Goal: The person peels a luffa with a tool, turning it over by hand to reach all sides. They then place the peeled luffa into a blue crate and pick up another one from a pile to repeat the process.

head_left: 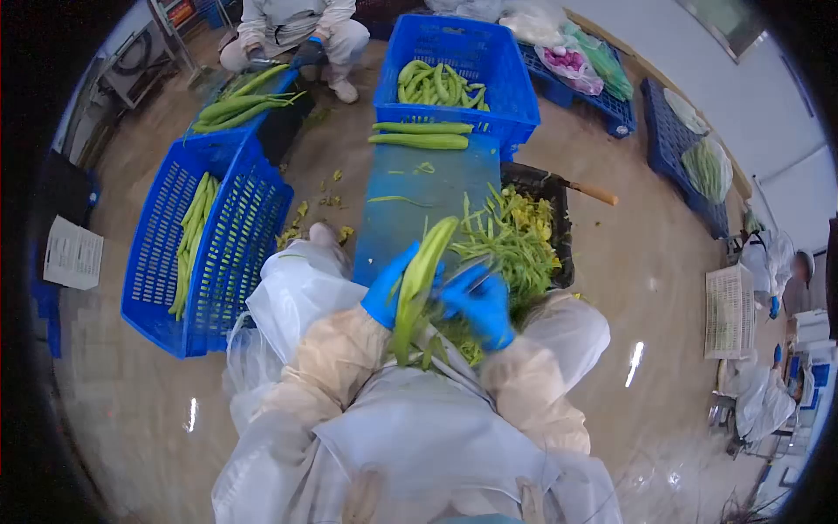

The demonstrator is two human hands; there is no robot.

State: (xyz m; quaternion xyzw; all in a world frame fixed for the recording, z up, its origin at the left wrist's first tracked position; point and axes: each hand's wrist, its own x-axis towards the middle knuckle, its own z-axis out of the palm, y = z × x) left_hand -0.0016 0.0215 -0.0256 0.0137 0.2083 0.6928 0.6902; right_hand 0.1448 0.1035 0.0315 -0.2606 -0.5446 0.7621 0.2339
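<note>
A long green luffa gourd (422,281) stands tilted over my lap, with my left hand (389,290) in a blue glove wrapped round it. Just to its right, my gloved right hand (480,306) is closed on a peeler (467,272), thin and dark, partly hidden and smeared by motion. Green peel strips (511,249) are heaped beyond that hand. In front of me lies a blue board (410,192) with a few scraps on it. Two more gourds (421,134) rest across the board's far end.
Beyond the board stands a blue crate (458,113) holding several gourds. Another blue crate (209,262) is at the left. A black crate (561,236) with peelings and a wooden-handled knife (594,191) sits right. Across from me, a co-worker (297,35) sits near more gourds (244,105).
</note>
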